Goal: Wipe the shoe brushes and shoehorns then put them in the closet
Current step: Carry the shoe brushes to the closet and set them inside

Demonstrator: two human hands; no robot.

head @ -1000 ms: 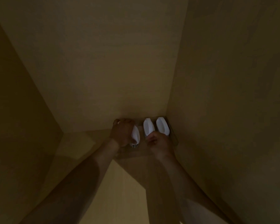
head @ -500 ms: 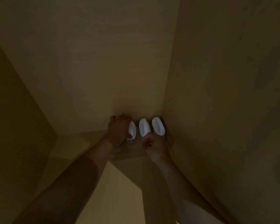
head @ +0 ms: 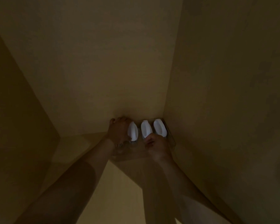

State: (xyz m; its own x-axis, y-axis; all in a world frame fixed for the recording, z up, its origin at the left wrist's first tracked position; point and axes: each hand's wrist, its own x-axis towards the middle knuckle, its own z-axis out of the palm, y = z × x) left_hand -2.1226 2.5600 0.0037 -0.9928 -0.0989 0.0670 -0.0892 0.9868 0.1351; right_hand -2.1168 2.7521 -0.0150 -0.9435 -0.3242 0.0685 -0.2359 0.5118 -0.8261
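Three white shoe brushes stand side by side in the closet's back right corner: a left brush (head: 133, 131), a middle brush (head: 146, 128) and a right brush (head: 159, 127). They sit in a faint clear tray (head: 132, 156) on the shelf. My left hand (head: 119, 130) curls over the left side of the left brush; dark bristles (head: 120, 144) show under my wrist, and what they belong to is hidden. My right hand (head: 156, 147) has curled fingers gripping the near end of the middle brush. No shoehorn is visible.
The closet is dim, with a tan back wall (head: 95, 70), a right side wall (head: 225, 94) close against the tray and a left side wall (head: 14, 110). Bare shelf (head: 74, 146) lies left of the tray.
The view has shifted slightly, so hands and brushes sit a little further left in the frame. Both hands stay on the same brushes, with the left brush set closer beside the middle one.
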